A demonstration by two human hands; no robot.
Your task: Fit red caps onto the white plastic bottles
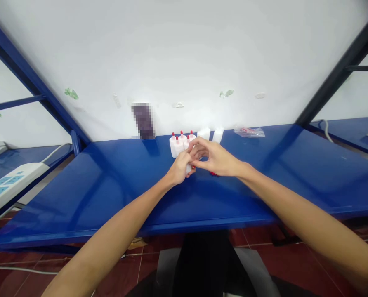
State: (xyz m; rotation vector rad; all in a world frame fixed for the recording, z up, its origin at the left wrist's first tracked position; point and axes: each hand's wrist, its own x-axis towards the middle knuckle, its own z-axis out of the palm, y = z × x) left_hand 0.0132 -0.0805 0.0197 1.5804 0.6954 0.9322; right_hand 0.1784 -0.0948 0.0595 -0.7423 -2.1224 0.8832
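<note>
My left hand [178,168] is closed round a small white bottle [188,168], most of which its fingers hide. A bit of red shows at the bottle's end. My right hand [218,157] meets it from the right, thumb and fingertips pinched together against the left fingers; what they hold is hidden. Just behind the hands stand several white bottles with red pointed caps [177,145], upright in a group. Small red pieces [214,173] lie on the blue table under my right hand.
White bottles [218,135] with no red caps showing stand behind my right hand. A clear plastic bag [248,131] with red pieces lies at the back right. The blue table [116,181] meets a white wall. A white power strip [10,185] is at the left.
</note>
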